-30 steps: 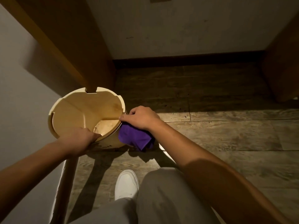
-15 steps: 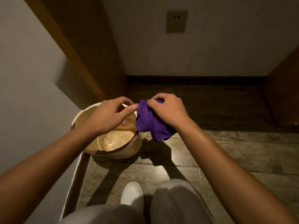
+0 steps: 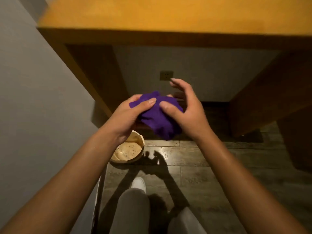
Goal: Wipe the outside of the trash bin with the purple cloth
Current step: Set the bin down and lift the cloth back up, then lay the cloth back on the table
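Note:
The purple cloth (image 3: 158, 117) is bunched up in the air between both hands, well above the floor. My left hand (image 3: 128, 115) grips its left side with thumb on top. My right hand (image 3: 184, 108) presses its thumb on the right side, while its fingers are spread apart behind the cloth. The cream trash bin (image 3: 130, 152) stands upright on the floor below my left wrist, against the wall; its speckled inside bottom shows and my left forearm hides its left part. Neither hand touches the bin.
A wooden desk (image 3: 168, 19) overhangs the space, with its side panels left (image 3: 94, 78) and right (image 3: 270, 92). A wall socket (image 3: 166, 75) sits on the back wall. My white shoe (image 3: 138, 183) and grey trouser legs are on the plank floor below.
Both hands have risen away from the bin with the cloth, and the view has pulled up and back. My left hand, free before, now holds the cloth too. The bin stays put.

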`<state>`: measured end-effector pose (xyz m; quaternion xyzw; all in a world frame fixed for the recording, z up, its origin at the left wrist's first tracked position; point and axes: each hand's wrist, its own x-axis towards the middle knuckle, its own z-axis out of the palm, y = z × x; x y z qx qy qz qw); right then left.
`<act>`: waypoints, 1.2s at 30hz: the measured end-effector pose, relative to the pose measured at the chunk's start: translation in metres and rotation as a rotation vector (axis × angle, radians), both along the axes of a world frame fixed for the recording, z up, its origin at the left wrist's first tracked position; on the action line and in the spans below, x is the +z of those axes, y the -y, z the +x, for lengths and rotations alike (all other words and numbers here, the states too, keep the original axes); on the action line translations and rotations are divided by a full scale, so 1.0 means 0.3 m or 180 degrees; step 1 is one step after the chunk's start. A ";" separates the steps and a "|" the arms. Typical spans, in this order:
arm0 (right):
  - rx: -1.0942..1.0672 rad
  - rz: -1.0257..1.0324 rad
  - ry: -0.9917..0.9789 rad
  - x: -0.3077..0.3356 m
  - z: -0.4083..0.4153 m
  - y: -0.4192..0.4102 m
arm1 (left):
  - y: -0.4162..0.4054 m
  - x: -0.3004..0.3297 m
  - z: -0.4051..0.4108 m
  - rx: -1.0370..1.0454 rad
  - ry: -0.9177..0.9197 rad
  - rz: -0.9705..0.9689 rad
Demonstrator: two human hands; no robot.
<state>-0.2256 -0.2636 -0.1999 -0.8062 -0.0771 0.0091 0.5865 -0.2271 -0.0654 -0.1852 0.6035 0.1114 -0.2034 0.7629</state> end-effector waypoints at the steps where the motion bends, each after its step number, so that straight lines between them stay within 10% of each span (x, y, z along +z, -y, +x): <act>1: -0.0169 0.0303 -0.0234 0.064 -0.009 0.024 | 0.009 0.080 -0.005 0.0137 0.0079 -0.0013; 7: -0.0028 0.1346 -0.1415 0.381 -0.091 0.123 | 0.118 0.504 -0.033 0.0677 0.0242 -0.0271; 12: -0.0634 0.1373 -0.1140 0.676 -0.056 0.094 | 0.176 0.703 -0.028 0.0881 0.0755 0.0375; 24: -0.1436 0.0245 -0.1043 0.780 0.400 -0.077 | -0.053 0.747 0.384 0.1353 0.0505 0.0418; 32: -0.1477 -0.0827 -0.0774 0.692 0.664 -0.157 | -0.197 0.625 0.533 0.0681 0.0667 0.2368; 36: -0.1930 -0.2388 -0.0434 0.667 0.653 -0.144 | -0.271 0.601 0.568 0.0359 0.1292 0.4350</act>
